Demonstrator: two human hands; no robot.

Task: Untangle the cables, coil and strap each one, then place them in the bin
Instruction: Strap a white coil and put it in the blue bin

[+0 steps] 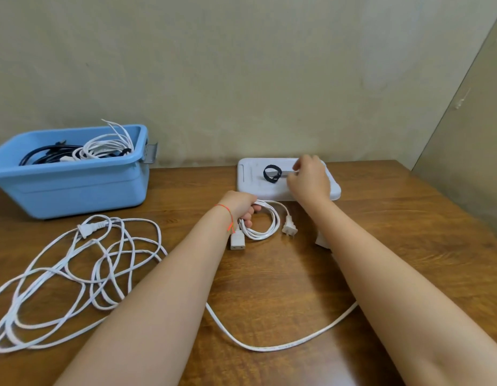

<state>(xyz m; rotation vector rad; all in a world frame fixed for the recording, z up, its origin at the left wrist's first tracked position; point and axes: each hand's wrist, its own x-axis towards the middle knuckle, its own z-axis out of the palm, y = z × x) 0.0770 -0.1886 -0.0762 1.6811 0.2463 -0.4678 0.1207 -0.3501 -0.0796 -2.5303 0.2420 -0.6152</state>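
My left hand (241,206) grips a small coil of white cable (265,222) on the wooden table; its two-pin plug (289,225) and its socket end (237,243) lie beside the coil. My right hand (308,176) reaches over the white tray (248,179) and pinches a thin strap end beside a curled black strap (272,173). A loose tangle of white cable (74,277) with a plug (87,229) lies at the left. The blue bin (71,188) at the back left holds coiled black and white cables.
One long white cable run (283,346) passes under both forearms near the table's front. A wall stands right behind the table, and another surface closes in at the right. A small white object (322,240) lies partly hidden under my right forearm.
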